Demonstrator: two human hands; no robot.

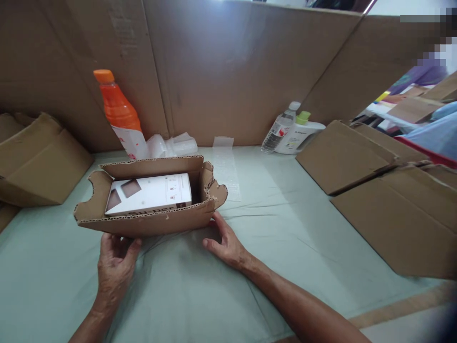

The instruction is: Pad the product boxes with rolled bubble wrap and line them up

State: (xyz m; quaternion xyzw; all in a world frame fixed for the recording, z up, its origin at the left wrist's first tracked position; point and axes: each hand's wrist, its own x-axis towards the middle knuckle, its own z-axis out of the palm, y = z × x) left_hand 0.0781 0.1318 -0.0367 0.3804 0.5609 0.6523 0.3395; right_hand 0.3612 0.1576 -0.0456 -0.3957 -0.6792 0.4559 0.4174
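Note:
An open cardboard box (143, 226) with ragged, cut edges sits in front of me on a pale green cloth (271, 247). Inside it lies a white printed carton (153, 190) with brown squares on top and dark lettering on its near side. My left hand (116, 259) grips the box's near lower edge, its fingertips partly hidden beneath. At the near right corner, my right hand (224, 243) holds the box with its fingers against the end and its thumb standing apart in front.
Along the cardboard back wall (250, 71) lean an orange bottle (121, 112), a clear bottle (280, 128) and a white bottle (298, 138). Clear plastic wrap (173, 145) lies behind the box. Other cardboard boxes stand left (46, 162) and right (400, 219).

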